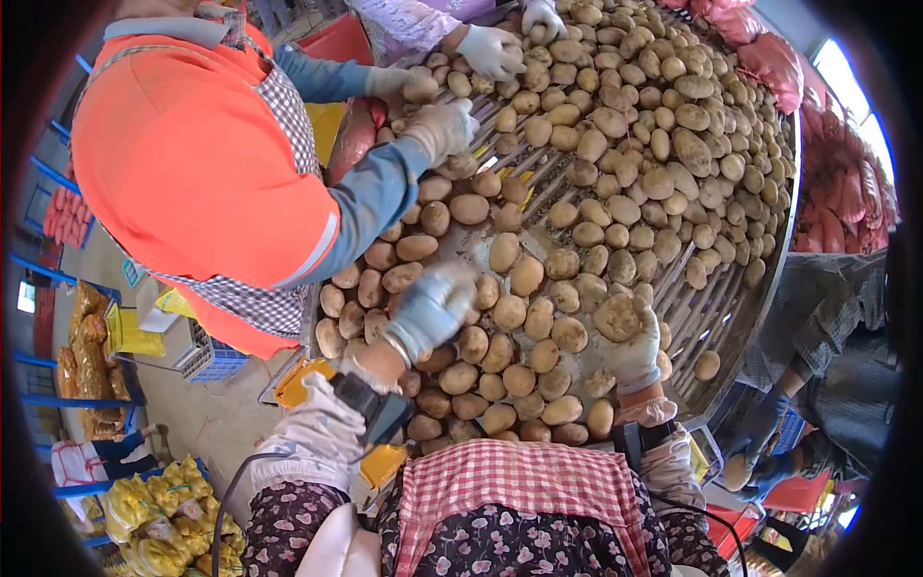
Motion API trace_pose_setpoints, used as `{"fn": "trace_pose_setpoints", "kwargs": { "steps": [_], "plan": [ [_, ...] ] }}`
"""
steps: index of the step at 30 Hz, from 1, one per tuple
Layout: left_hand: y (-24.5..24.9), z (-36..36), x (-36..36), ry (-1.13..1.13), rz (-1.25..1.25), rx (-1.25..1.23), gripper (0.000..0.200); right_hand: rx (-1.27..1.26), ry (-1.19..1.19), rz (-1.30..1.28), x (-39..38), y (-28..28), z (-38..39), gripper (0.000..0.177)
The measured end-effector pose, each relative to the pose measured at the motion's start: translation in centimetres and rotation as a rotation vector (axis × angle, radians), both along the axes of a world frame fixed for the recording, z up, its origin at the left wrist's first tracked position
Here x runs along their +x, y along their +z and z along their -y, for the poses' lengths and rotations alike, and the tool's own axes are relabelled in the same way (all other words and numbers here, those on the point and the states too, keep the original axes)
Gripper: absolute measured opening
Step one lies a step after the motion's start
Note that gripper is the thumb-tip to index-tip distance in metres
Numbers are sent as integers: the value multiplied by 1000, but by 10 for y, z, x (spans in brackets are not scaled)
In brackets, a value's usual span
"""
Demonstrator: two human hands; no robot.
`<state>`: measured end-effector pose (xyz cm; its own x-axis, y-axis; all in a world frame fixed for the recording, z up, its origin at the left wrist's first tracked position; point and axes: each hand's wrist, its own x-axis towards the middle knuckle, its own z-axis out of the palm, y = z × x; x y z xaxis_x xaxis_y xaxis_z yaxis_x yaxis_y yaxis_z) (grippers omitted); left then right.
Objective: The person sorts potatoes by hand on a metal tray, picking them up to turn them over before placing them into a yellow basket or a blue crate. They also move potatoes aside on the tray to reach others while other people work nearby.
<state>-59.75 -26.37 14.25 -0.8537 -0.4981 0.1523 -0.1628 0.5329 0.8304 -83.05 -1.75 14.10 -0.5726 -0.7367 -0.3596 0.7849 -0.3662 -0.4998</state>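
Observation:
My left hand, in a pale work glove, is over the potatoes at the near left of the slatted sorting table. Motion smears its fingers, so I cannot see whether they grip anything. To the right, my gloved right hand is closed around a large, dirt-covered potato. Between my hands lies a loose layer of potatoes, with redder ones toward the left edge. A big heap of potatoes covers the far part of the slats.
Left of me a co-worker in an orange vest reaches over the table with gloved hands. Another person's gloves are at the far side. Someone at right holds a potato. Red sacks and yellow bags are stacked around.

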Motion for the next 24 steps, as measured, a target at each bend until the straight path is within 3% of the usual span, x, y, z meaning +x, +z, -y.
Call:
{"fn": "trace_pose_setpoints", "kwargs": {
  "steps": [2,4,6,7,10,13,16,18,21,24],
  "plan": [
    [10,31,-23,345,-30,-677,47,-62,52,16,9,19,9,46],
    [1,60,-42,536,249,-696,54,-112,70,18,14,36,12,50],
    [-4,56,-54,486,478,-887,58,-343,218,227,14,47,12,63],
    [-7,32,-62,363,371,-666,56,-331,167,206,7,47,2,63],
    [-6,-13,-44,116,386,-770,65,-222,191,284,8,42,1,72],
    [14,-63,-13,-9,459,-575,87,-273,162,174,25,58,-10,69],
    [18,-88,16,5,545,-624,94,-272,161,-63,23,27,-30,69],
    [6,-88,22,-19,514,-670,98,-302,168,-77,29,25,-41,60],
    [12,-89,7,83,614,-688,99,10,25,-135,44,35,-53,42],
    [2,-64,-19,210,555,-680,91,47,-183,8,40,21,-61,54]
  ]
}}
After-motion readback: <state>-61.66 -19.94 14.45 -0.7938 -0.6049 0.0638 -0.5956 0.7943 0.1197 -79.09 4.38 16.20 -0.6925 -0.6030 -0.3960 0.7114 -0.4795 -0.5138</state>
